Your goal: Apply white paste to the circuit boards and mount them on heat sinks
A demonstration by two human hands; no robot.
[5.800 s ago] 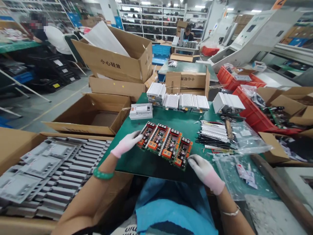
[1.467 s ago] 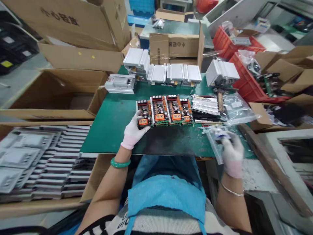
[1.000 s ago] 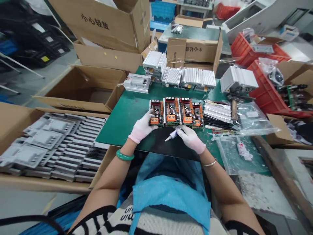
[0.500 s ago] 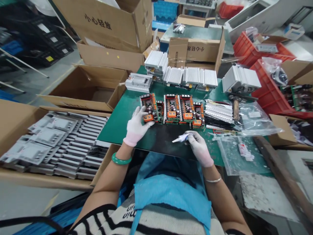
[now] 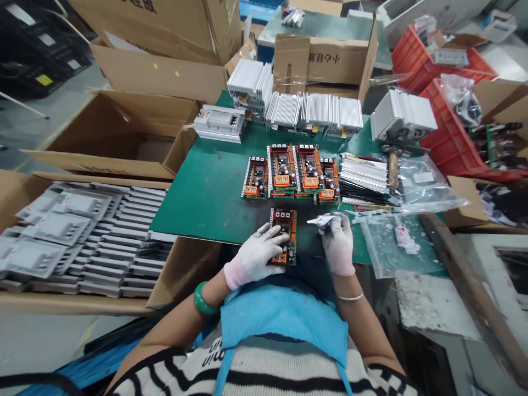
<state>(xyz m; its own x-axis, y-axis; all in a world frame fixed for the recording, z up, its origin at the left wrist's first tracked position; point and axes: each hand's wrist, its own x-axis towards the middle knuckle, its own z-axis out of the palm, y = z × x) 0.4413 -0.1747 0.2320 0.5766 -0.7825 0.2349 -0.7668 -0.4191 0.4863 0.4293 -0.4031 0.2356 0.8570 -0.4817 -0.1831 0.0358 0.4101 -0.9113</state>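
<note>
A circuit board (image 5: 292, 234) with orange and black parts lies at the table's near edge. My left hand (image 5: 259, 253), in a white glove, grips it from the left, fingers over its face and thumb at its lower end. To the right, my gloved right hand (image 5: 337, 242) is closed around a small glue tube (image 5: 325, 220), its white pointed nozzle aimed left toward the board. Just beyond the hands, more circuit boards (image 5: 281, 165) sit in a row of stacks, with one board (image 5: 254, 179) at the left end.
Finned heat sinks (image 5: 317, 110) line the table's back. Metal strips (image 5: 365, 179), a hammer (image 5: 392, 168) and plastic bags (image 5: 429, 181) lie at the right. An open carton (image 5: 136, 302) of grey housings stands at the left; red crates (image 5: 441, 132) stand at the far right.
My left hand has brought the circuit board from the left end of the row down to the near edge. My right hand, with the glue tube, has shifted slightly right and up.
</note>
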